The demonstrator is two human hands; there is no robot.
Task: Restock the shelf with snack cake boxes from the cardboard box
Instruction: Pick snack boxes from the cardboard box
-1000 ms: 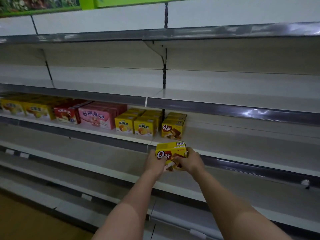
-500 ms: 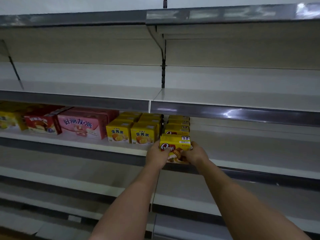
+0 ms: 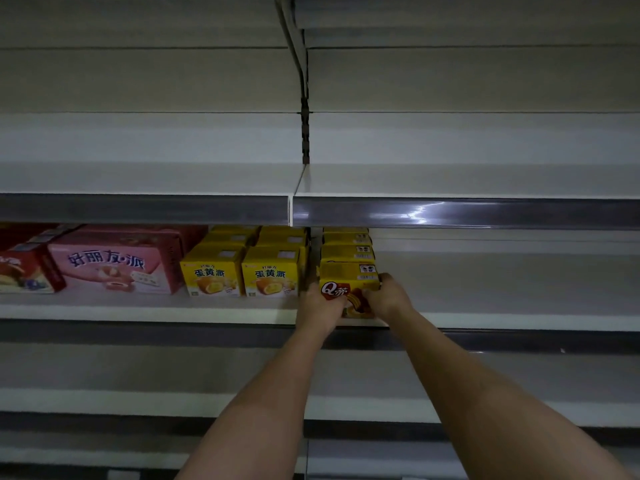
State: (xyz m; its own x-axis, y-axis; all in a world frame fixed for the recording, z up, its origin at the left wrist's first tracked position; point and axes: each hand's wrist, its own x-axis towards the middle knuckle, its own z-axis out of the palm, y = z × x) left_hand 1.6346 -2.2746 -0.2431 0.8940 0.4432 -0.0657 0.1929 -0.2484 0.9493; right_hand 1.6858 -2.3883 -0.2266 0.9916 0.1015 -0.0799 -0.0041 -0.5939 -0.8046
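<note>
Since a second ago, both hands have carried the yellow Q box (image 3: 348, 280) up from below the shelf edge onto the shelf (image 3: 502, 299), where it now sits at the near end of a row of matching boxes (image 3: 347, 252) running back toward the far wall. The left hand (image 3: 320, 304) grips the box's left side and the right hand (image 3: 388, 296) grips its right side, fingers curled round the front corners, so the box lies between the two hands. Just left of this row stand two rows of yellow egg-yolk pie boxes (image 3: 242, 271), several deep. Further left lies a wide pink box (image 3: 114, 263), then a red box (image 3: 24, 271) at the left edge of the view. To the right of the hands the shelf board is bare. An upper shelf (image 3: 450, 181) hangs above.
</note>
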